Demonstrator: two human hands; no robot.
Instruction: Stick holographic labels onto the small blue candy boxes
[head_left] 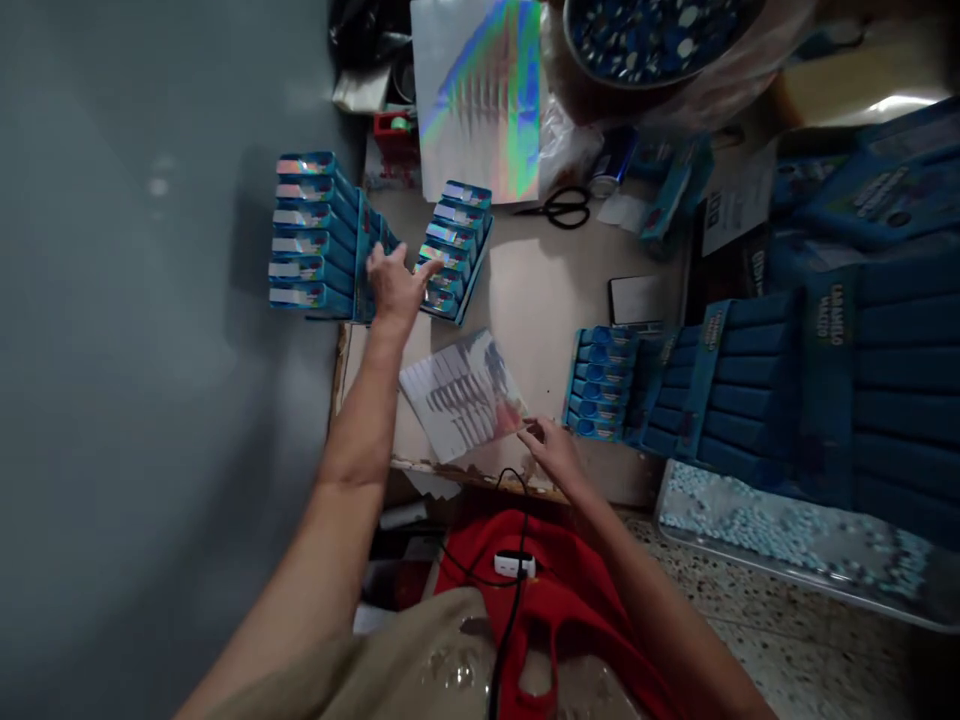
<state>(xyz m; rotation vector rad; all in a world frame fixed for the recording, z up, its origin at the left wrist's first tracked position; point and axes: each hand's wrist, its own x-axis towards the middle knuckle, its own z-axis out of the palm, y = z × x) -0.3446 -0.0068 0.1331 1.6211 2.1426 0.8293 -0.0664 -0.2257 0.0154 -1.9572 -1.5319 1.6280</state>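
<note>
My left hand (396, 285) has its fingers spread between two sets of blue boxes. Its fingertips reach the back edge of the left set (307, 230), while its thumb lies over the right set (450, 240); whether it presses on either is unclear. Shiny silvery strips show on the ends of the boxes in both sets. My right hand (553, 450) pinches the lower right corner of a shiny sticker sheet (461, 395), which lies tilted near the table's front edge.
A larger holographic sheet (480, 110), black scissors (566, 207), a red tape dispenser (395, 135) and a blue can (613, 160) are at the back. More blue boxes (750, 380) line the right, above a tray of pale blue pieces (787, 540). A grey wall (135, 350) stands left.
</note>
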